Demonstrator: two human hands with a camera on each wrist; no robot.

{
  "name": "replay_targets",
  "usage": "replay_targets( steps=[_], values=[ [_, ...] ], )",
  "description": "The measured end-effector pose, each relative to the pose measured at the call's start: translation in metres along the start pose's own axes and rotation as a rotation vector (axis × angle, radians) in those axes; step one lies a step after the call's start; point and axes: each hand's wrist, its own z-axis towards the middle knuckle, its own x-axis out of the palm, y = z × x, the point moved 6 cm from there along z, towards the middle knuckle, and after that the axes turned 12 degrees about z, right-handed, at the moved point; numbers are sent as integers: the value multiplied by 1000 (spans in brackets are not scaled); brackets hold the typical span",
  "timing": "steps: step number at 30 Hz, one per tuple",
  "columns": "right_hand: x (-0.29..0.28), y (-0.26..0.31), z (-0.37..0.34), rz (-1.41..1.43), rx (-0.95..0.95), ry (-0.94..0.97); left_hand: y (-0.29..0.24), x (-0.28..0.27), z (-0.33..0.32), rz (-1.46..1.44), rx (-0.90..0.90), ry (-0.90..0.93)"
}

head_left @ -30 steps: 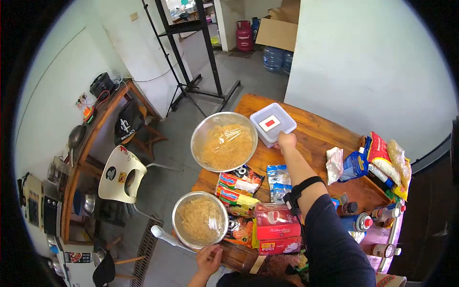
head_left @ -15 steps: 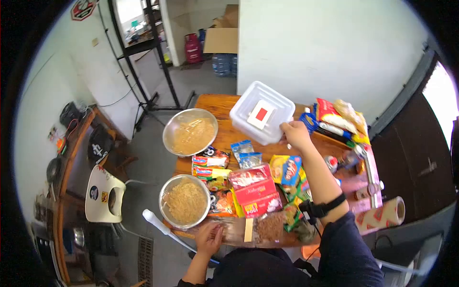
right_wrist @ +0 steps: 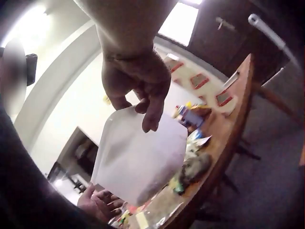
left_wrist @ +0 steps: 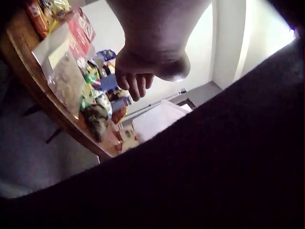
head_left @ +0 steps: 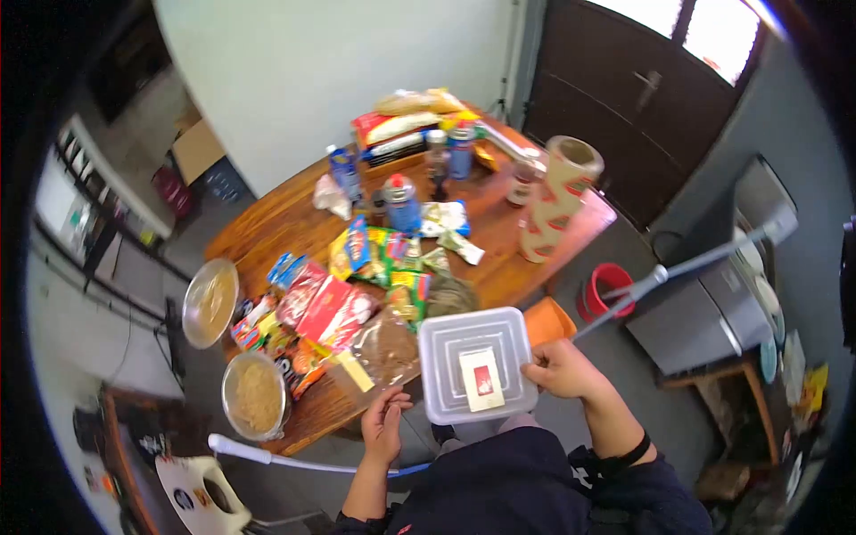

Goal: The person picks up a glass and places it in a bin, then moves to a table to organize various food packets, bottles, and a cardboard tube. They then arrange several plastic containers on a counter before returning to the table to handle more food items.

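Right hand [head_left: 563, 367] clamps its fingers on the right side of a round-cornered, translucent plastic container [head_left: 443, 364] by the grained wooden bench [head_left: 267, 228], near side; left hand [head_left: 383, 432], fingers relaxed, thumb apart, hovers just left.

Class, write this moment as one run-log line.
right hand: grips translucent container | left hand: empty, near container | container: held off table

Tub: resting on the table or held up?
Held up: the right hand grips the tub by its side, and the head view shows it mostly past the table's near edge.
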Motion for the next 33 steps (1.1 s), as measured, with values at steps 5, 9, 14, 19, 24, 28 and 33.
replay_targets(
  steps=[5,9,14,19,24,28,33],
  values=[
    [-87,-93,-138,256,289,-270,-22,110,2,73,13,220],
    [-146,-174,-264,325,392,-602,-15,238,-1,169,23,440],
    [-179,-270,-460,327,534,-1046,-13,452,-71,215,116,873],
    [-167,-332,-591,579,753,-1419,-23,601,-154,352,418,1267],
    [-155,-369,-640,767,725,-1691,-12,688,-191,348,419,1462],
    [-185,-396,-656,961,686,-1792,-10,765,-209,389,452,1537],
    [-254,-430,-701,980,723,-1819,-19,888,-237,356,464,1618]
  ],
)
